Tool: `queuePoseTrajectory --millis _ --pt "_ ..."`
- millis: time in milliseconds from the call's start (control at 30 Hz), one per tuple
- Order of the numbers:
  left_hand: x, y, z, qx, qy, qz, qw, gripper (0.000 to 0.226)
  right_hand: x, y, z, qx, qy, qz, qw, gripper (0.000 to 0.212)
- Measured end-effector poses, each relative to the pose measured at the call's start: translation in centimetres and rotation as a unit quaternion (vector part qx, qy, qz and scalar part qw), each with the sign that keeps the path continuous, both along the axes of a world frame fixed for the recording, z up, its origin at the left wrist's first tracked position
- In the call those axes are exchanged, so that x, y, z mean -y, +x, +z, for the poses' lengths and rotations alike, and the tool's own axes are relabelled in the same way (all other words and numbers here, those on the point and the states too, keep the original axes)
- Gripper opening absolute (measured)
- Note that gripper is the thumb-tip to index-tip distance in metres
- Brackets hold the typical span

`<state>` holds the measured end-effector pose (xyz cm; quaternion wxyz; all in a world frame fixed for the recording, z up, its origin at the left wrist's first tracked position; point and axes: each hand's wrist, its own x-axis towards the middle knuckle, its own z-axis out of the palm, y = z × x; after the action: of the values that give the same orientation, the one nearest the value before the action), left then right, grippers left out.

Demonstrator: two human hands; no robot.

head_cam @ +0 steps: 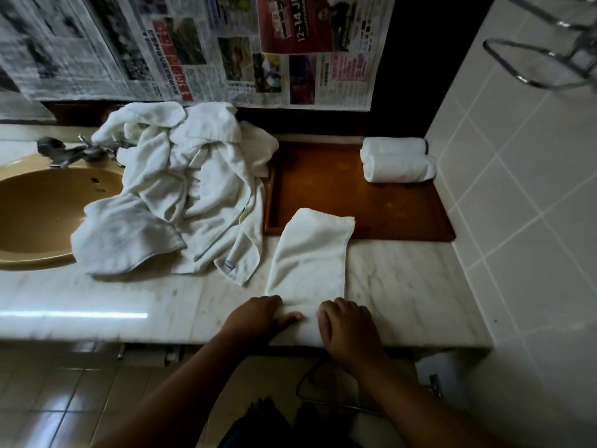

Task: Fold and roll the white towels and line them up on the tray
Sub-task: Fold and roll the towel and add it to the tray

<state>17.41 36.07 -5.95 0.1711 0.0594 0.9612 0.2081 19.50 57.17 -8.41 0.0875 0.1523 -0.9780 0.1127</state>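
You are holding the near end of the folded towel (310,253) with both hands at the front edge of the marble counter (403,286). Your left hand (258,313) is curling its fingers (271,300) over the towel's near left corner, with the thumb (292,316) lying on top of the cloth. Your right hand (347,324) is sitting just beside it, knuckles bent and fingertips tucked down into the near right corner. Both hands are grasping the cloth, and only a narrow band of towel is showing between them.

The towel is stretching straight away from your fingers as a long flat strip. Its far end is overlapping the front rim of the wooden tray (387,208), which is lying beyond your right fingers.

Two rolled towels are resting in the tray's far right corner, well away from your fingertips. The farther roll (392,145) is touching the nearer roll (399,168), and they are lying side by side.

Beyond your left fingers and off to their left, a loose pile of white towels (187,189) is sprawling over the counter. It is draping over the rim of the tan sink (42,205) and reaching up to the faucet (64,151). One edge of the pile is lying close to the left side of your strip.

Newspaper sheets (193,43) are hanging on the wall past the pile.
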Motion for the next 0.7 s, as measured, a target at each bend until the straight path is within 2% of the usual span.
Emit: queuePoseTrajectory --millis 67,100,167,233,433,467,533,633,700 --pt "-0.1 0.2 -0.2 -0.035 -0.004 0.029 0.999 0.059 0.3 -0.6 0.4 0.017 -0.01 -0.02 1.0 0.035" --pt "0.0 0.5 -0.5 -0.12 -0.017 0.024 0.992 0.059 0.3 -0.8 0.6 0.032 -0.017 -0.028 0.999 0.037" --pt "0.3 1.7 -1.9 -0.267 -0.049 -0.049 0.961 0.067 0.2 -1.0 0.8 0.063 -0.029 -0.034 0.997 0.042" --pt "0.4 3.0 -3.3 -0.32 -0.071 -0.093 0.94 0.072 0.2 -1.1 0.9 0.08 -0.036 -0.032 0.996 0.045" --pt "-0.2 1.6 -2.8 -0.262 -0.109 -0.077 0.956 0.061 0.5 0.3 0.8 0.033 -0.006 0.004 0.999 0.032" --pt "-0.3 1.3 -2.6 -0.256 -0.113 -0.073 0.957 0.059 0.6 0.9 1.0 0.033 -0.011 0.027 0.999 0.036" --pt "-0.7 0.8 -1.7 -0.22 -0.1 -0.056 0.969 0.056 0.6 1.8 1.4 0.062 -0.009 0.063 0.996 0.058" --pt "-1.2 0.4 -1.6 -0.15 -0.083 0.007 0.985 0.054 0.4 2.0 1.5 0.138 0.051 0.067 0.987 0.092" --pt "-1.9 0.0 -0.8 -0.116 -0.09 0.018 0.989 0.05 0.5 1.1 2.1 0.156 0.087 0.056 0.982 0.093"
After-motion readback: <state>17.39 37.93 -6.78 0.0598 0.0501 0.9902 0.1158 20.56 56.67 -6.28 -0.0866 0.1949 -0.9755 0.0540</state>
